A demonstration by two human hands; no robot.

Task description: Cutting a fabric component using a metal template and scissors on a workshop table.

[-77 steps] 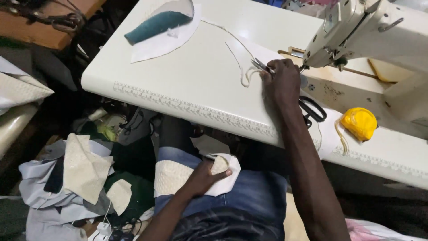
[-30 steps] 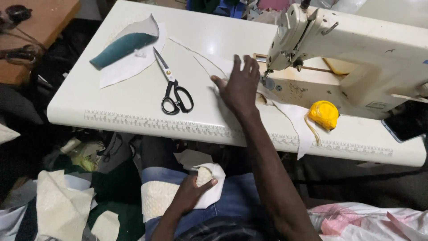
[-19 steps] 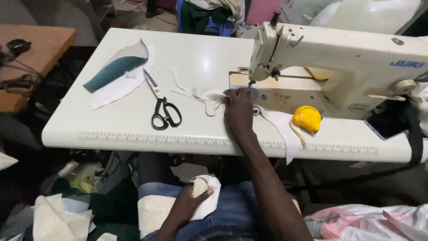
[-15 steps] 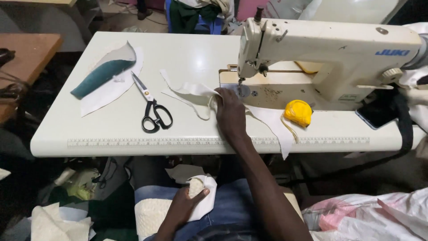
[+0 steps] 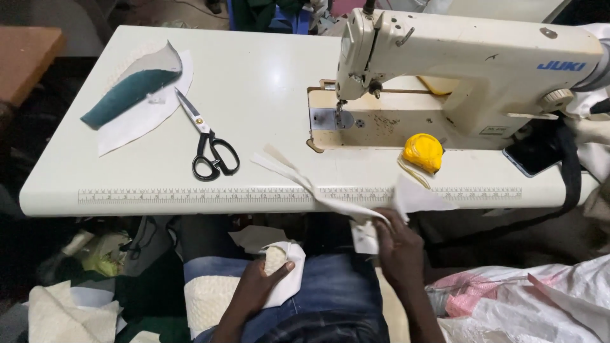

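My right hand (image 5: 399,251) is down past the worktop (image 5: 267,95) edge, fingers pinching a white fabric strip (image 5: 305,181) that trails back up onto the top. My left hand (image 5: 254,289) rests on a white fabric piece (image 5: 286,279) in my lap. Up top: black scissors (image 5: 210,149), a teal and white cut piece (image 5: 136,95) off to the left, a yellow tape measure (image 5: 422,152) just beside the sewing machine (image 5: 470,63).

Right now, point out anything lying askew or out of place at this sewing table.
A white fabric strip trails off the table's front edge into the right hand, half on, half off. Cloth scraps lie heaped on the floor at lower left. The scissors rest flat with blades shut.
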